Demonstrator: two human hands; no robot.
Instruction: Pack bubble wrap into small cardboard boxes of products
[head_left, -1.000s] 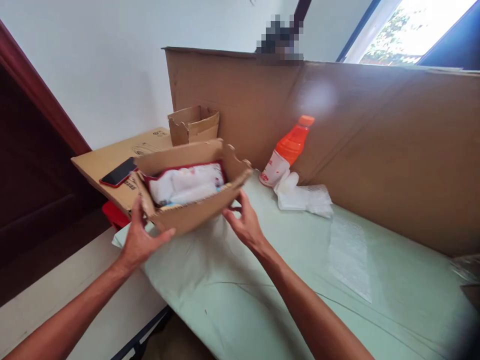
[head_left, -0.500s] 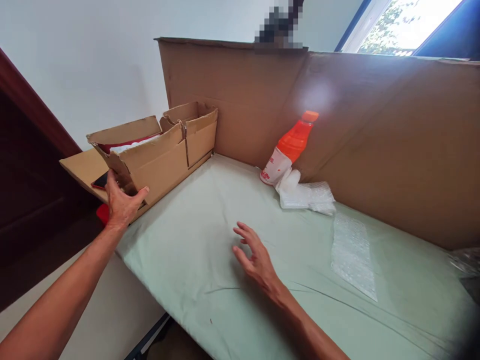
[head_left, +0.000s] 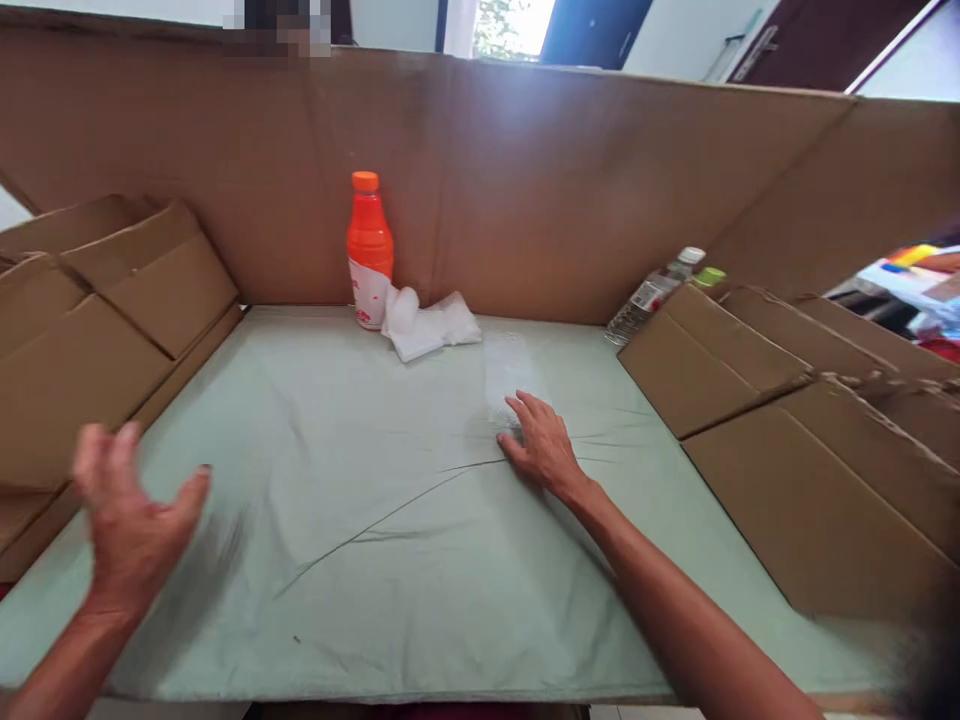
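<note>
My left hand (head_left: 135, 520) is raised over the left side of the table, fingers spread and holding nothing; it is slightly blurred. Close by on its left stand cardboard boxes (head_left: 82, 340). My right hand (head_left: 541, 443) hovers low over the green cloth (head_left: 360, 430), its fingers apart and nothing in them. Just beyond its fingertips lies a flat strip of bubble wrap (head_left: 508, 370); whether they touch is unclear. A folded white wrap bundle (head_left: 429, 325) rests at the back, against an upright orange bottle (head_left: 369, 250) with a white label.
A tall cardboard panel (head_left: 555, 190) runs along the back edge. On the right stand more cardboard boxes (head_left: 810, 470), with a clear plastic bottle (head_left: 652, 298) leaning beside them and a green cap (head_left: 709, 277) behind. Colourful items (head_left: 915, 265) show at the far right.
My view has swung right, bringing the right-hand boxes into sight. My left hand has come away from the left box. My right hand is now close to the bubble wrap strip.
</note>
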